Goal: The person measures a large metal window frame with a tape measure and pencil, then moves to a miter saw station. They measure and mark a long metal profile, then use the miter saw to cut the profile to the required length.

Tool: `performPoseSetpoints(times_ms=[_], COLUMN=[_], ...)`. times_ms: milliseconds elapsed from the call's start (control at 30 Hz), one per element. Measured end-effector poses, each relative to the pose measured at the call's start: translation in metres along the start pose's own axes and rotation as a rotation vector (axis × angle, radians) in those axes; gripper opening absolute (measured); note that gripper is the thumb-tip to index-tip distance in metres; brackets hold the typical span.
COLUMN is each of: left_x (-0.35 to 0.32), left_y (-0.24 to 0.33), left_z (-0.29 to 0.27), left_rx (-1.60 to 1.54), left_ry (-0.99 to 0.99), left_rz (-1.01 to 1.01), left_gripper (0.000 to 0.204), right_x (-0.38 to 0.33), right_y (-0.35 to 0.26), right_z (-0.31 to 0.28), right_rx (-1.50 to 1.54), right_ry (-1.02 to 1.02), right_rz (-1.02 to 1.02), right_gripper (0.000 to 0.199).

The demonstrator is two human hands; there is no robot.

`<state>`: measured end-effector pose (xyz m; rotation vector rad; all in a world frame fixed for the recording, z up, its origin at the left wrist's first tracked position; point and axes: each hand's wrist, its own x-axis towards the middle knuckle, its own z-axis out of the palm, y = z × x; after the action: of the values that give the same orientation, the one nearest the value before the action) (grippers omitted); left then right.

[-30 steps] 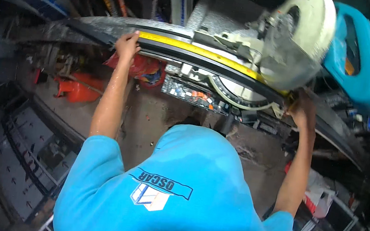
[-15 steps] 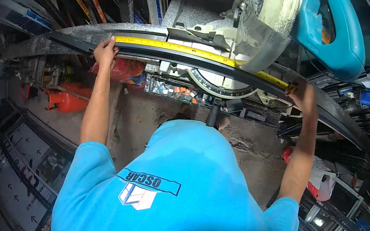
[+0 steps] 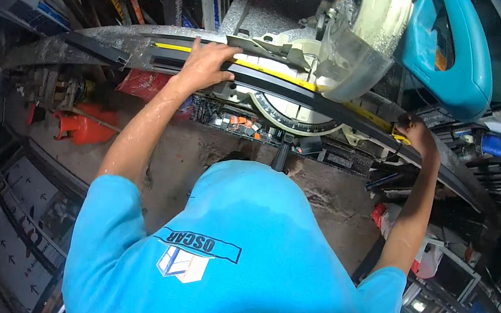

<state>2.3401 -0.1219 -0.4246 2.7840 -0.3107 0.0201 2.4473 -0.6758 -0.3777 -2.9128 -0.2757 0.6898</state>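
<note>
While both hands (image 3: 206,65) apparently press profile (image 3: 117,52).

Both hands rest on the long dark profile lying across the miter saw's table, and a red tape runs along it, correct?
Not quite: the head view shows the tape is yellow, not red. The left hand and right hand do rest on the long dark profile across the miter saw.

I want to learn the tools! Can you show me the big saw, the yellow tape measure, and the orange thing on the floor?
Big saw (image 3: 374,19): head view, on its pale blade guard.
Yellow tape measure (image 3: 288,79): head view, on the stretched strip.
Orange thing (image 3: 83,126): head view, on its body.
</note>
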Motion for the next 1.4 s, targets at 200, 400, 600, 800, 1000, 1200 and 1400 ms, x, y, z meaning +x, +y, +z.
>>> performPoseSetpoints(times_ms=[200,400,600,800,1000,1200,1400], left_x=[0.005,0.000,-0.009,-0.007,0.003,-0.001,0.003], left_y=[-0.027,-0.069,-0.107,-0.108,-0.109,-0.106,-0.099], left_z=[0.006,-0.007,-0.007,-0.006,0.004,0.004,0.002], left_rx=[-0.008,-0.053,-0.056,-0.165,-0.244,-0.182,-0.185], left_ry=[0.016,0.032,0.133,0.183,0.191,0.224,0.246], left_rz=[0.038,-0.014,0.035,0.002,-0.148,-0.188,-0.162], left_gripper=[0.036,0.035,0.036,0.036,0.032,0.030,0.031], right_x=[-0.004,0.007,0.011,0.005,0.020,-0.003,-0.012], right_y=[0.005,-0.003,0.018,0.015,0.029,0.008,0.005], right_z=[0.006,0.018,0.014,0.000,0.014,0.012,0.005], right_rx=[0.111,0.002,0.028,0.104,-0.075,0.032,0.155], right_ry=[0.151,0.299,0.194,0.116,0.110,0.286,0.233], right_rz=[-0.264,-0.314,-0.168,-0.012,-0.002,-0.052,0.006], right_gripper=[0.040,0.036,0.040,0.049,0.062,0.060,0.060])
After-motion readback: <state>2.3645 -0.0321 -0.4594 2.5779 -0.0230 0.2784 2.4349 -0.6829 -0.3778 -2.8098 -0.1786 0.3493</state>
